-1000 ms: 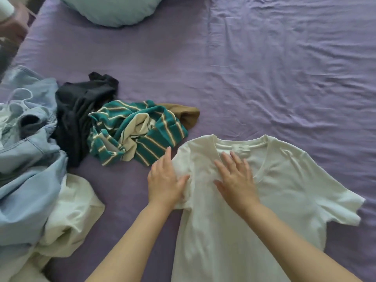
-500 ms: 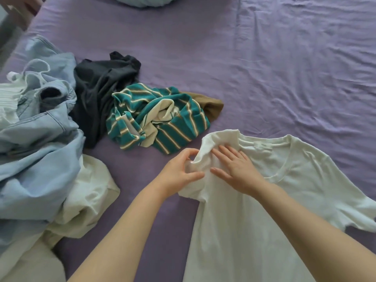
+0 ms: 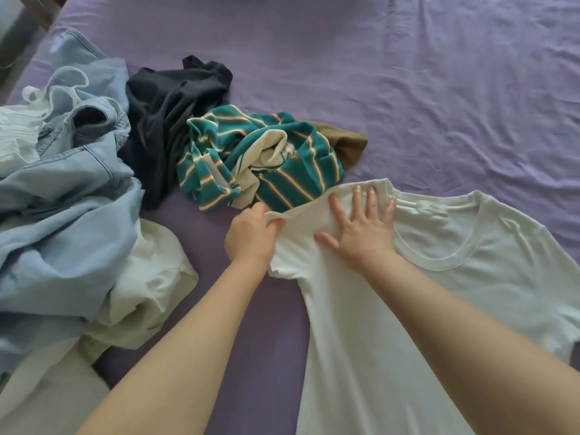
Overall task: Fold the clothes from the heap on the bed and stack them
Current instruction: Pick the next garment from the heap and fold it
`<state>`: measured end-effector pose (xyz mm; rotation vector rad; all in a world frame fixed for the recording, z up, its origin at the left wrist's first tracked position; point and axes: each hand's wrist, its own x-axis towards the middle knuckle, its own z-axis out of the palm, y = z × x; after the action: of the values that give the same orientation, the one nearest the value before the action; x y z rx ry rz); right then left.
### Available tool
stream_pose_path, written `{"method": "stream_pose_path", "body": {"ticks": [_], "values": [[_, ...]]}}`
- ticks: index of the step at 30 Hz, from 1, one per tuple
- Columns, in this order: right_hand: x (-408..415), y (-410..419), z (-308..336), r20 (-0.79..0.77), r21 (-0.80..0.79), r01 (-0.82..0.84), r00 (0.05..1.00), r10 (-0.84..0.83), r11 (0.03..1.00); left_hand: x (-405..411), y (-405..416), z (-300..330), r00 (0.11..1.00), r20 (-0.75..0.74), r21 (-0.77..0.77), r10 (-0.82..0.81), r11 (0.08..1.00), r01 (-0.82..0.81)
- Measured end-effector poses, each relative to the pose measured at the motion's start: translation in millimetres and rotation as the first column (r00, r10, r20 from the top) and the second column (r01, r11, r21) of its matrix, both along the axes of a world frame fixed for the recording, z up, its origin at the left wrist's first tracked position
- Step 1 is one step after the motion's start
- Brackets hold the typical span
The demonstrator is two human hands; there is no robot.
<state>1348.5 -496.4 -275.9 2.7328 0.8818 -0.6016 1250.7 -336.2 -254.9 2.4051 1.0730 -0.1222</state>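
The left hand pinches the sleeve edge of the white cotton T-shirt, which lies spread on the purple-sheeted bed; the right hand presses flat on its shoulder, fingers straight. Farther left lies a heap: a pale-blue denim garment, a crumpled dark-grey top and a teal striped shirt.

A white T-shirt lies spread on the purple bedsheet at lower right of the frame. The left hand pinches its sleeve edge, while the right hand presses flat, fingers spread, beside the collar. At left, a heap: pale denim, a dark garment, a teal striped top.
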Motion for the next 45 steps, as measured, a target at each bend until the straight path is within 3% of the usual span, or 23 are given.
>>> {"method": "stream_pose_path", "body": {"ticks": [5, 7, 10, 19, 23, 27, 31, 33, 37, 41, 43, 45], "values": [[-38, -32, 10, -0.018, 0.151, -0.007, 1.0, 0.01, 0.989, -41, -37, 2, 0.982, 0.132, -0.104, 0.136, 0.987, -0.123], [-73, -59, 12, -0.068, 0.171, -0.038, 0.996, 0.05, 0.984, -64, -56, 8, 0.946, 0.184, -0.25, 0.267, 0.944, -0.217], [-129, -99, 17, -0.146, 0.189, -0.011, 0.988, 0.04, 0.982, -101, -91, 16, 0.906, 0.137, -0.475, 0.401, 0.829, -0.296], [-236, -165, 42, -0.175, 0.162, 0.127, 0.98, -0.098, 0.979, -203, -187, 19, 0.958, -0.031, -0.471, 0.284, 0.841, -0.265], [-265, -196, 33, -0.237, 0.133, 0.099, 0.969, -0.065, 0.986, -236, -201, 22, 0.955, -0.001, -0.385, 0.296, 0.881, -0.274], [-290, -214, 28, -0.294, 0.102, 0.03, 0.956, 0.001, 0.994, -254, -191, 31, 0.875, 0.019, -0.532, 0.483, 0.746, -0.4], [-320, -216, 31, -0.307, 0.112, 0.013, 0.951, 0.022, 0.994, -286, -202, 34, 0.93, -0.172, -0.694, 0.324, 0.631, -0.348], [-334, -220, 32, -0.327, 0.113, 0.034, 0.945, 0.005, 0.993, -306, -211, 36, 0.945, -0.163, -0.707, 0.283, 0.635, -0.312], [-350, -228, 36, -0.348, 0.136, 0.097, 0.936, -0.044, 0.986, -334, -214, 46, 0.913, -0.051, -0.695, 0.405, 0.642, -0.323], [-360, -225, 39, -0.356, 0.157, 0.151, 0.93, -0.086, 0.976, -344, -202, 50, 0.896, -0.107, -0.663, 0.431, 0.641, -0.387], [-362, -221, 37, -0.375, 0.142, 0.135, 0.924, -0.072, 0.981, -346, -195, 48, 0.908, -0.159, -0.57, 0.387, 0.715, -0.404], [-361, -220, 37, -0.383, 0.137, 0.12, 0.922, -0.059, 0.983, -349, -192, 44, 0.939, -0.203, -0.385, 0.276, 0.86, -0.336]]}}
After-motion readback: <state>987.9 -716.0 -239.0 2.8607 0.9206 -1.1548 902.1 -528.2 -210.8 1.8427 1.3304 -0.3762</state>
